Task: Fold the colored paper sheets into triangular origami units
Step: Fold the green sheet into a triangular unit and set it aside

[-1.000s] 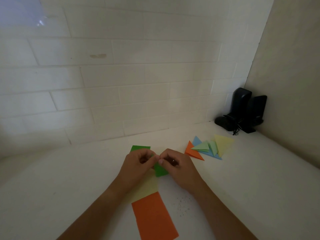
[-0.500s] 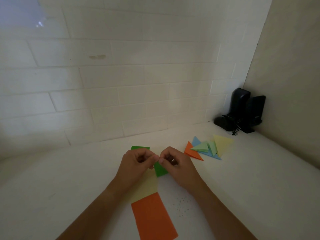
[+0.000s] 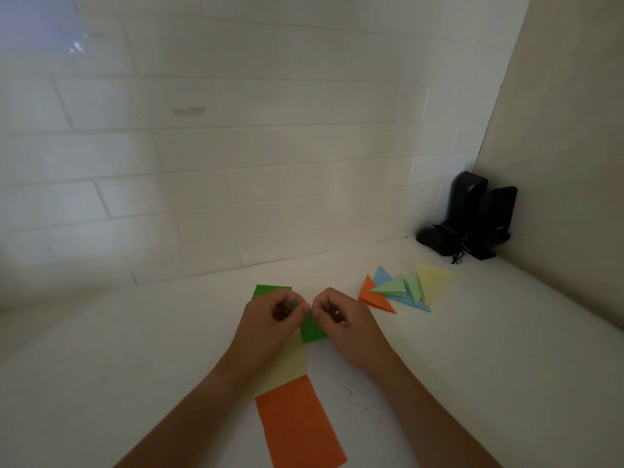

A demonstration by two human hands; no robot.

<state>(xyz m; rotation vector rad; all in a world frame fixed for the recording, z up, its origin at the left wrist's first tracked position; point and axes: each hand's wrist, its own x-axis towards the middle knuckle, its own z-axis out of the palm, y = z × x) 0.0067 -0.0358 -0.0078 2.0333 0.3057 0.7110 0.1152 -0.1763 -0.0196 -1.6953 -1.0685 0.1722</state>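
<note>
Barely any change: left hand [image 3: 270,319] and right hand [image 3: 344,320] shift slightly left, fingertips pinching closer together on the green paper [image 3: 312,329], small adjustment of the fold.

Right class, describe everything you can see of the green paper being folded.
The green paper is a thin, matte, dark green sheet, partly folded. The left hand and right hand pinch its upper edge together. One corner shows beyond the left hand, another below the fingertips, overlapping a pale yellow sheet on the white table.
</note>
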